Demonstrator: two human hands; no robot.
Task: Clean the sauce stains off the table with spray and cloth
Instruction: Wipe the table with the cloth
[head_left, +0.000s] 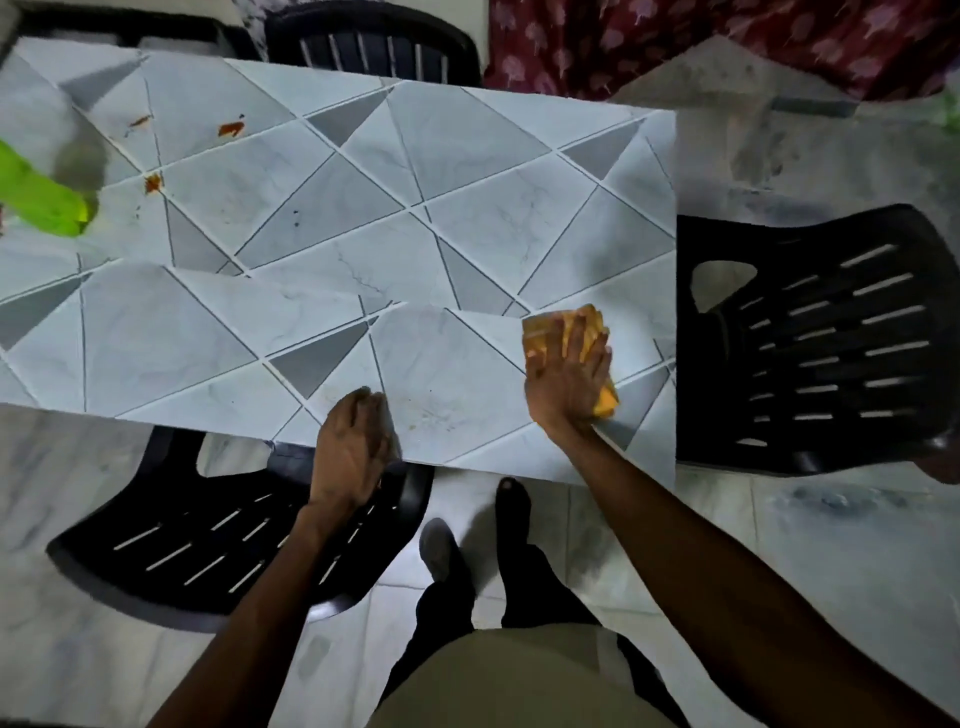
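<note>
Right hand (569, 371) was seen laid flat with fingers spread, pressed on the orange cloth (543, 332) near the right end of the table (363, 234), close to the near edge; the cloth was pinned under the palm, not pinched; left hand (353, 447) was rested on the near edge of the table with fingers curled in, nothing seen held; green spray bottle (47, 200) was placed at the far left, blurred, upright or lying could not be told; red-brown sauce stains (231, 128) were spotted in the far-left area, near the bottle and well apart from the cloth; a faint smear (431, 415) was noted between the two hands; wiping was judged to be the step in hand, with the main stains not yet reached; risks judged: sauce could be smeared wider if wiped dry without spray; the table cover, seen overlapped in sheets, could be dragged or rucked by a hard stroke; the bottle could be knocked over by a long reach across; the black chair (810, 343) at the right end could be bumped; a dirty cloth could mark clean patches; no brand, label or writing could be read on bottle, cloth or table.
</note>
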